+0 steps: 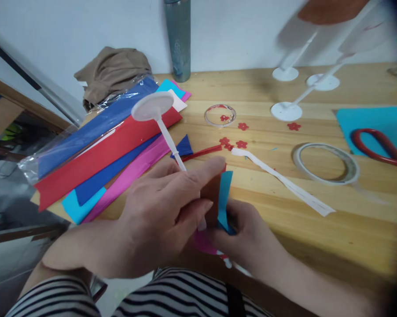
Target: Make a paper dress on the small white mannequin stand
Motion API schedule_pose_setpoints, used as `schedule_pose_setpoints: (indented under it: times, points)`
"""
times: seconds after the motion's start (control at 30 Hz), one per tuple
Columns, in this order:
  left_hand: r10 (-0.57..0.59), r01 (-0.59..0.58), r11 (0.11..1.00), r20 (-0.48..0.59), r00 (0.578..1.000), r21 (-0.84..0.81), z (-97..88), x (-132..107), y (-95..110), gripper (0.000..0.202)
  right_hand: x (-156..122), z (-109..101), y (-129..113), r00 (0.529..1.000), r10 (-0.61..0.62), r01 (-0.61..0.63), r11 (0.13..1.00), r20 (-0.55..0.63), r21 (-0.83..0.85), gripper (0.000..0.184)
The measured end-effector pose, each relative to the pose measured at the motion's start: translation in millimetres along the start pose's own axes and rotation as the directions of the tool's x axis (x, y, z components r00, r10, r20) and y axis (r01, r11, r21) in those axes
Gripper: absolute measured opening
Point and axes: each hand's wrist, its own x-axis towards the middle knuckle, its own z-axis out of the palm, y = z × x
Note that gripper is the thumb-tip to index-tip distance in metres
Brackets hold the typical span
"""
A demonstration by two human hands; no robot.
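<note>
So the person's got both hands on a paper bundle (215,198) right at the near table (317,229) edge, over their lap. The left hand (159,215) is pinched shut on the brown piece up top, and the right hand (251,240) is wrapped tight round the bottom, where a cyan strip (224,193) and some pink poke out. A white stick (167,132) with a disc top runs out of the bundle toward 11 o'clock.

Progress-wise, I'd say it's somewhere in the middle. A few little red flowers (241,144) are already cut and lying loose at 12 o'clock of the hands. A peeled white strip (284,182) trails off to 3 o'clock, next to a tape roll (353,167). The bundle looks loosely gathered, nothing on it looks stuck down yet, and the flowers aren't on anything.

The table itself is pale wood and pretty cluttered:
- a paper stack (102,154) in plastic at 10 o'clock
- scissors (354,137) on a cyan sheet (366,119) at 2 o'clock
- more white stands (286,111) at 1 o'clock
- a bottle (178,39) and a crumpled cloth (112,70) against the plain white wall (234,31)
</note>
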Motion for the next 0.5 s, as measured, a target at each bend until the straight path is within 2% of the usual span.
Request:
schedule_pose_setpoints:
  times: [0.1, 0.23, 0.4, 0.5]
  points:
    - [0.02, -0.019, 0.999, 0.023, 1.0, -0.027, -0.9, 5, -1, 0.041, 4, -3, 2, 0.998, -0.052, 0.052, 0.999, 0.028, 0.007, 0.008]
    - [-0.036, 0.036, 0.999, 0.041, 0.999, 0.011, 1.7, 13, -7, 0.043, 5, -4, 5, 0.999, -0.009, 0.007, 1.0, 0.05, 0.026, 0.005]
    - [0.069, -0.082, 0.951, 0.055, 0.996, 0.299, 9.7, 16, -12, 0.041, 5, -3, 3, 0.998, 0.028, -0.034, 0.994, 0.057, 0.106, 0.008]
    - [0.09, -0.1, 0.903, 0.045, 0.995, 0.419, 10.7, 16, -13, 0.046, 7, -4, 3, 0.997, 0.046, -0.054, 0.988, 0.057, 0.146, 0.01]
